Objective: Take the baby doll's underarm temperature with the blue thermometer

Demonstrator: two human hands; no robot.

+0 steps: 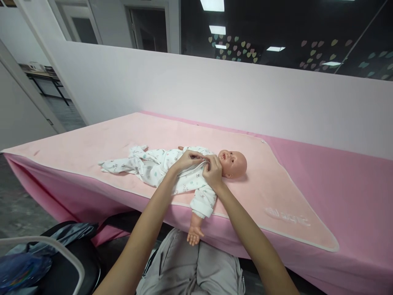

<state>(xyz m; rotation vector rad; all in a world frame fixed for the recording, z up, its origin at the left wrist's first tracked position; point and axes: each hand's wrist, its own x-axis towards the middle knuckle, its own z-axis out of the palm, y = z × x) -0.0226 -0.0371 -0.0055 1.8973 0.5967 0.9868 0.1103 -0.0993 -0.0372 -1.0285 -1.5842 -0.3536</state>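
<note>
Centrally in the frame, a baby doll lies on its back across a peach mat, head to the right, dressed in a printed romper. Left hand and right hand meet at the chest, fingertips seemingly pinching the romper's front edge near the neckline. Done: near arm sleeved, the doll's hand hanging past the table edge, lower centre. Left, apparently: front closure; pale edge runs loose downward. Whether legs fill the limp trouser part: cannot tell.
</note>
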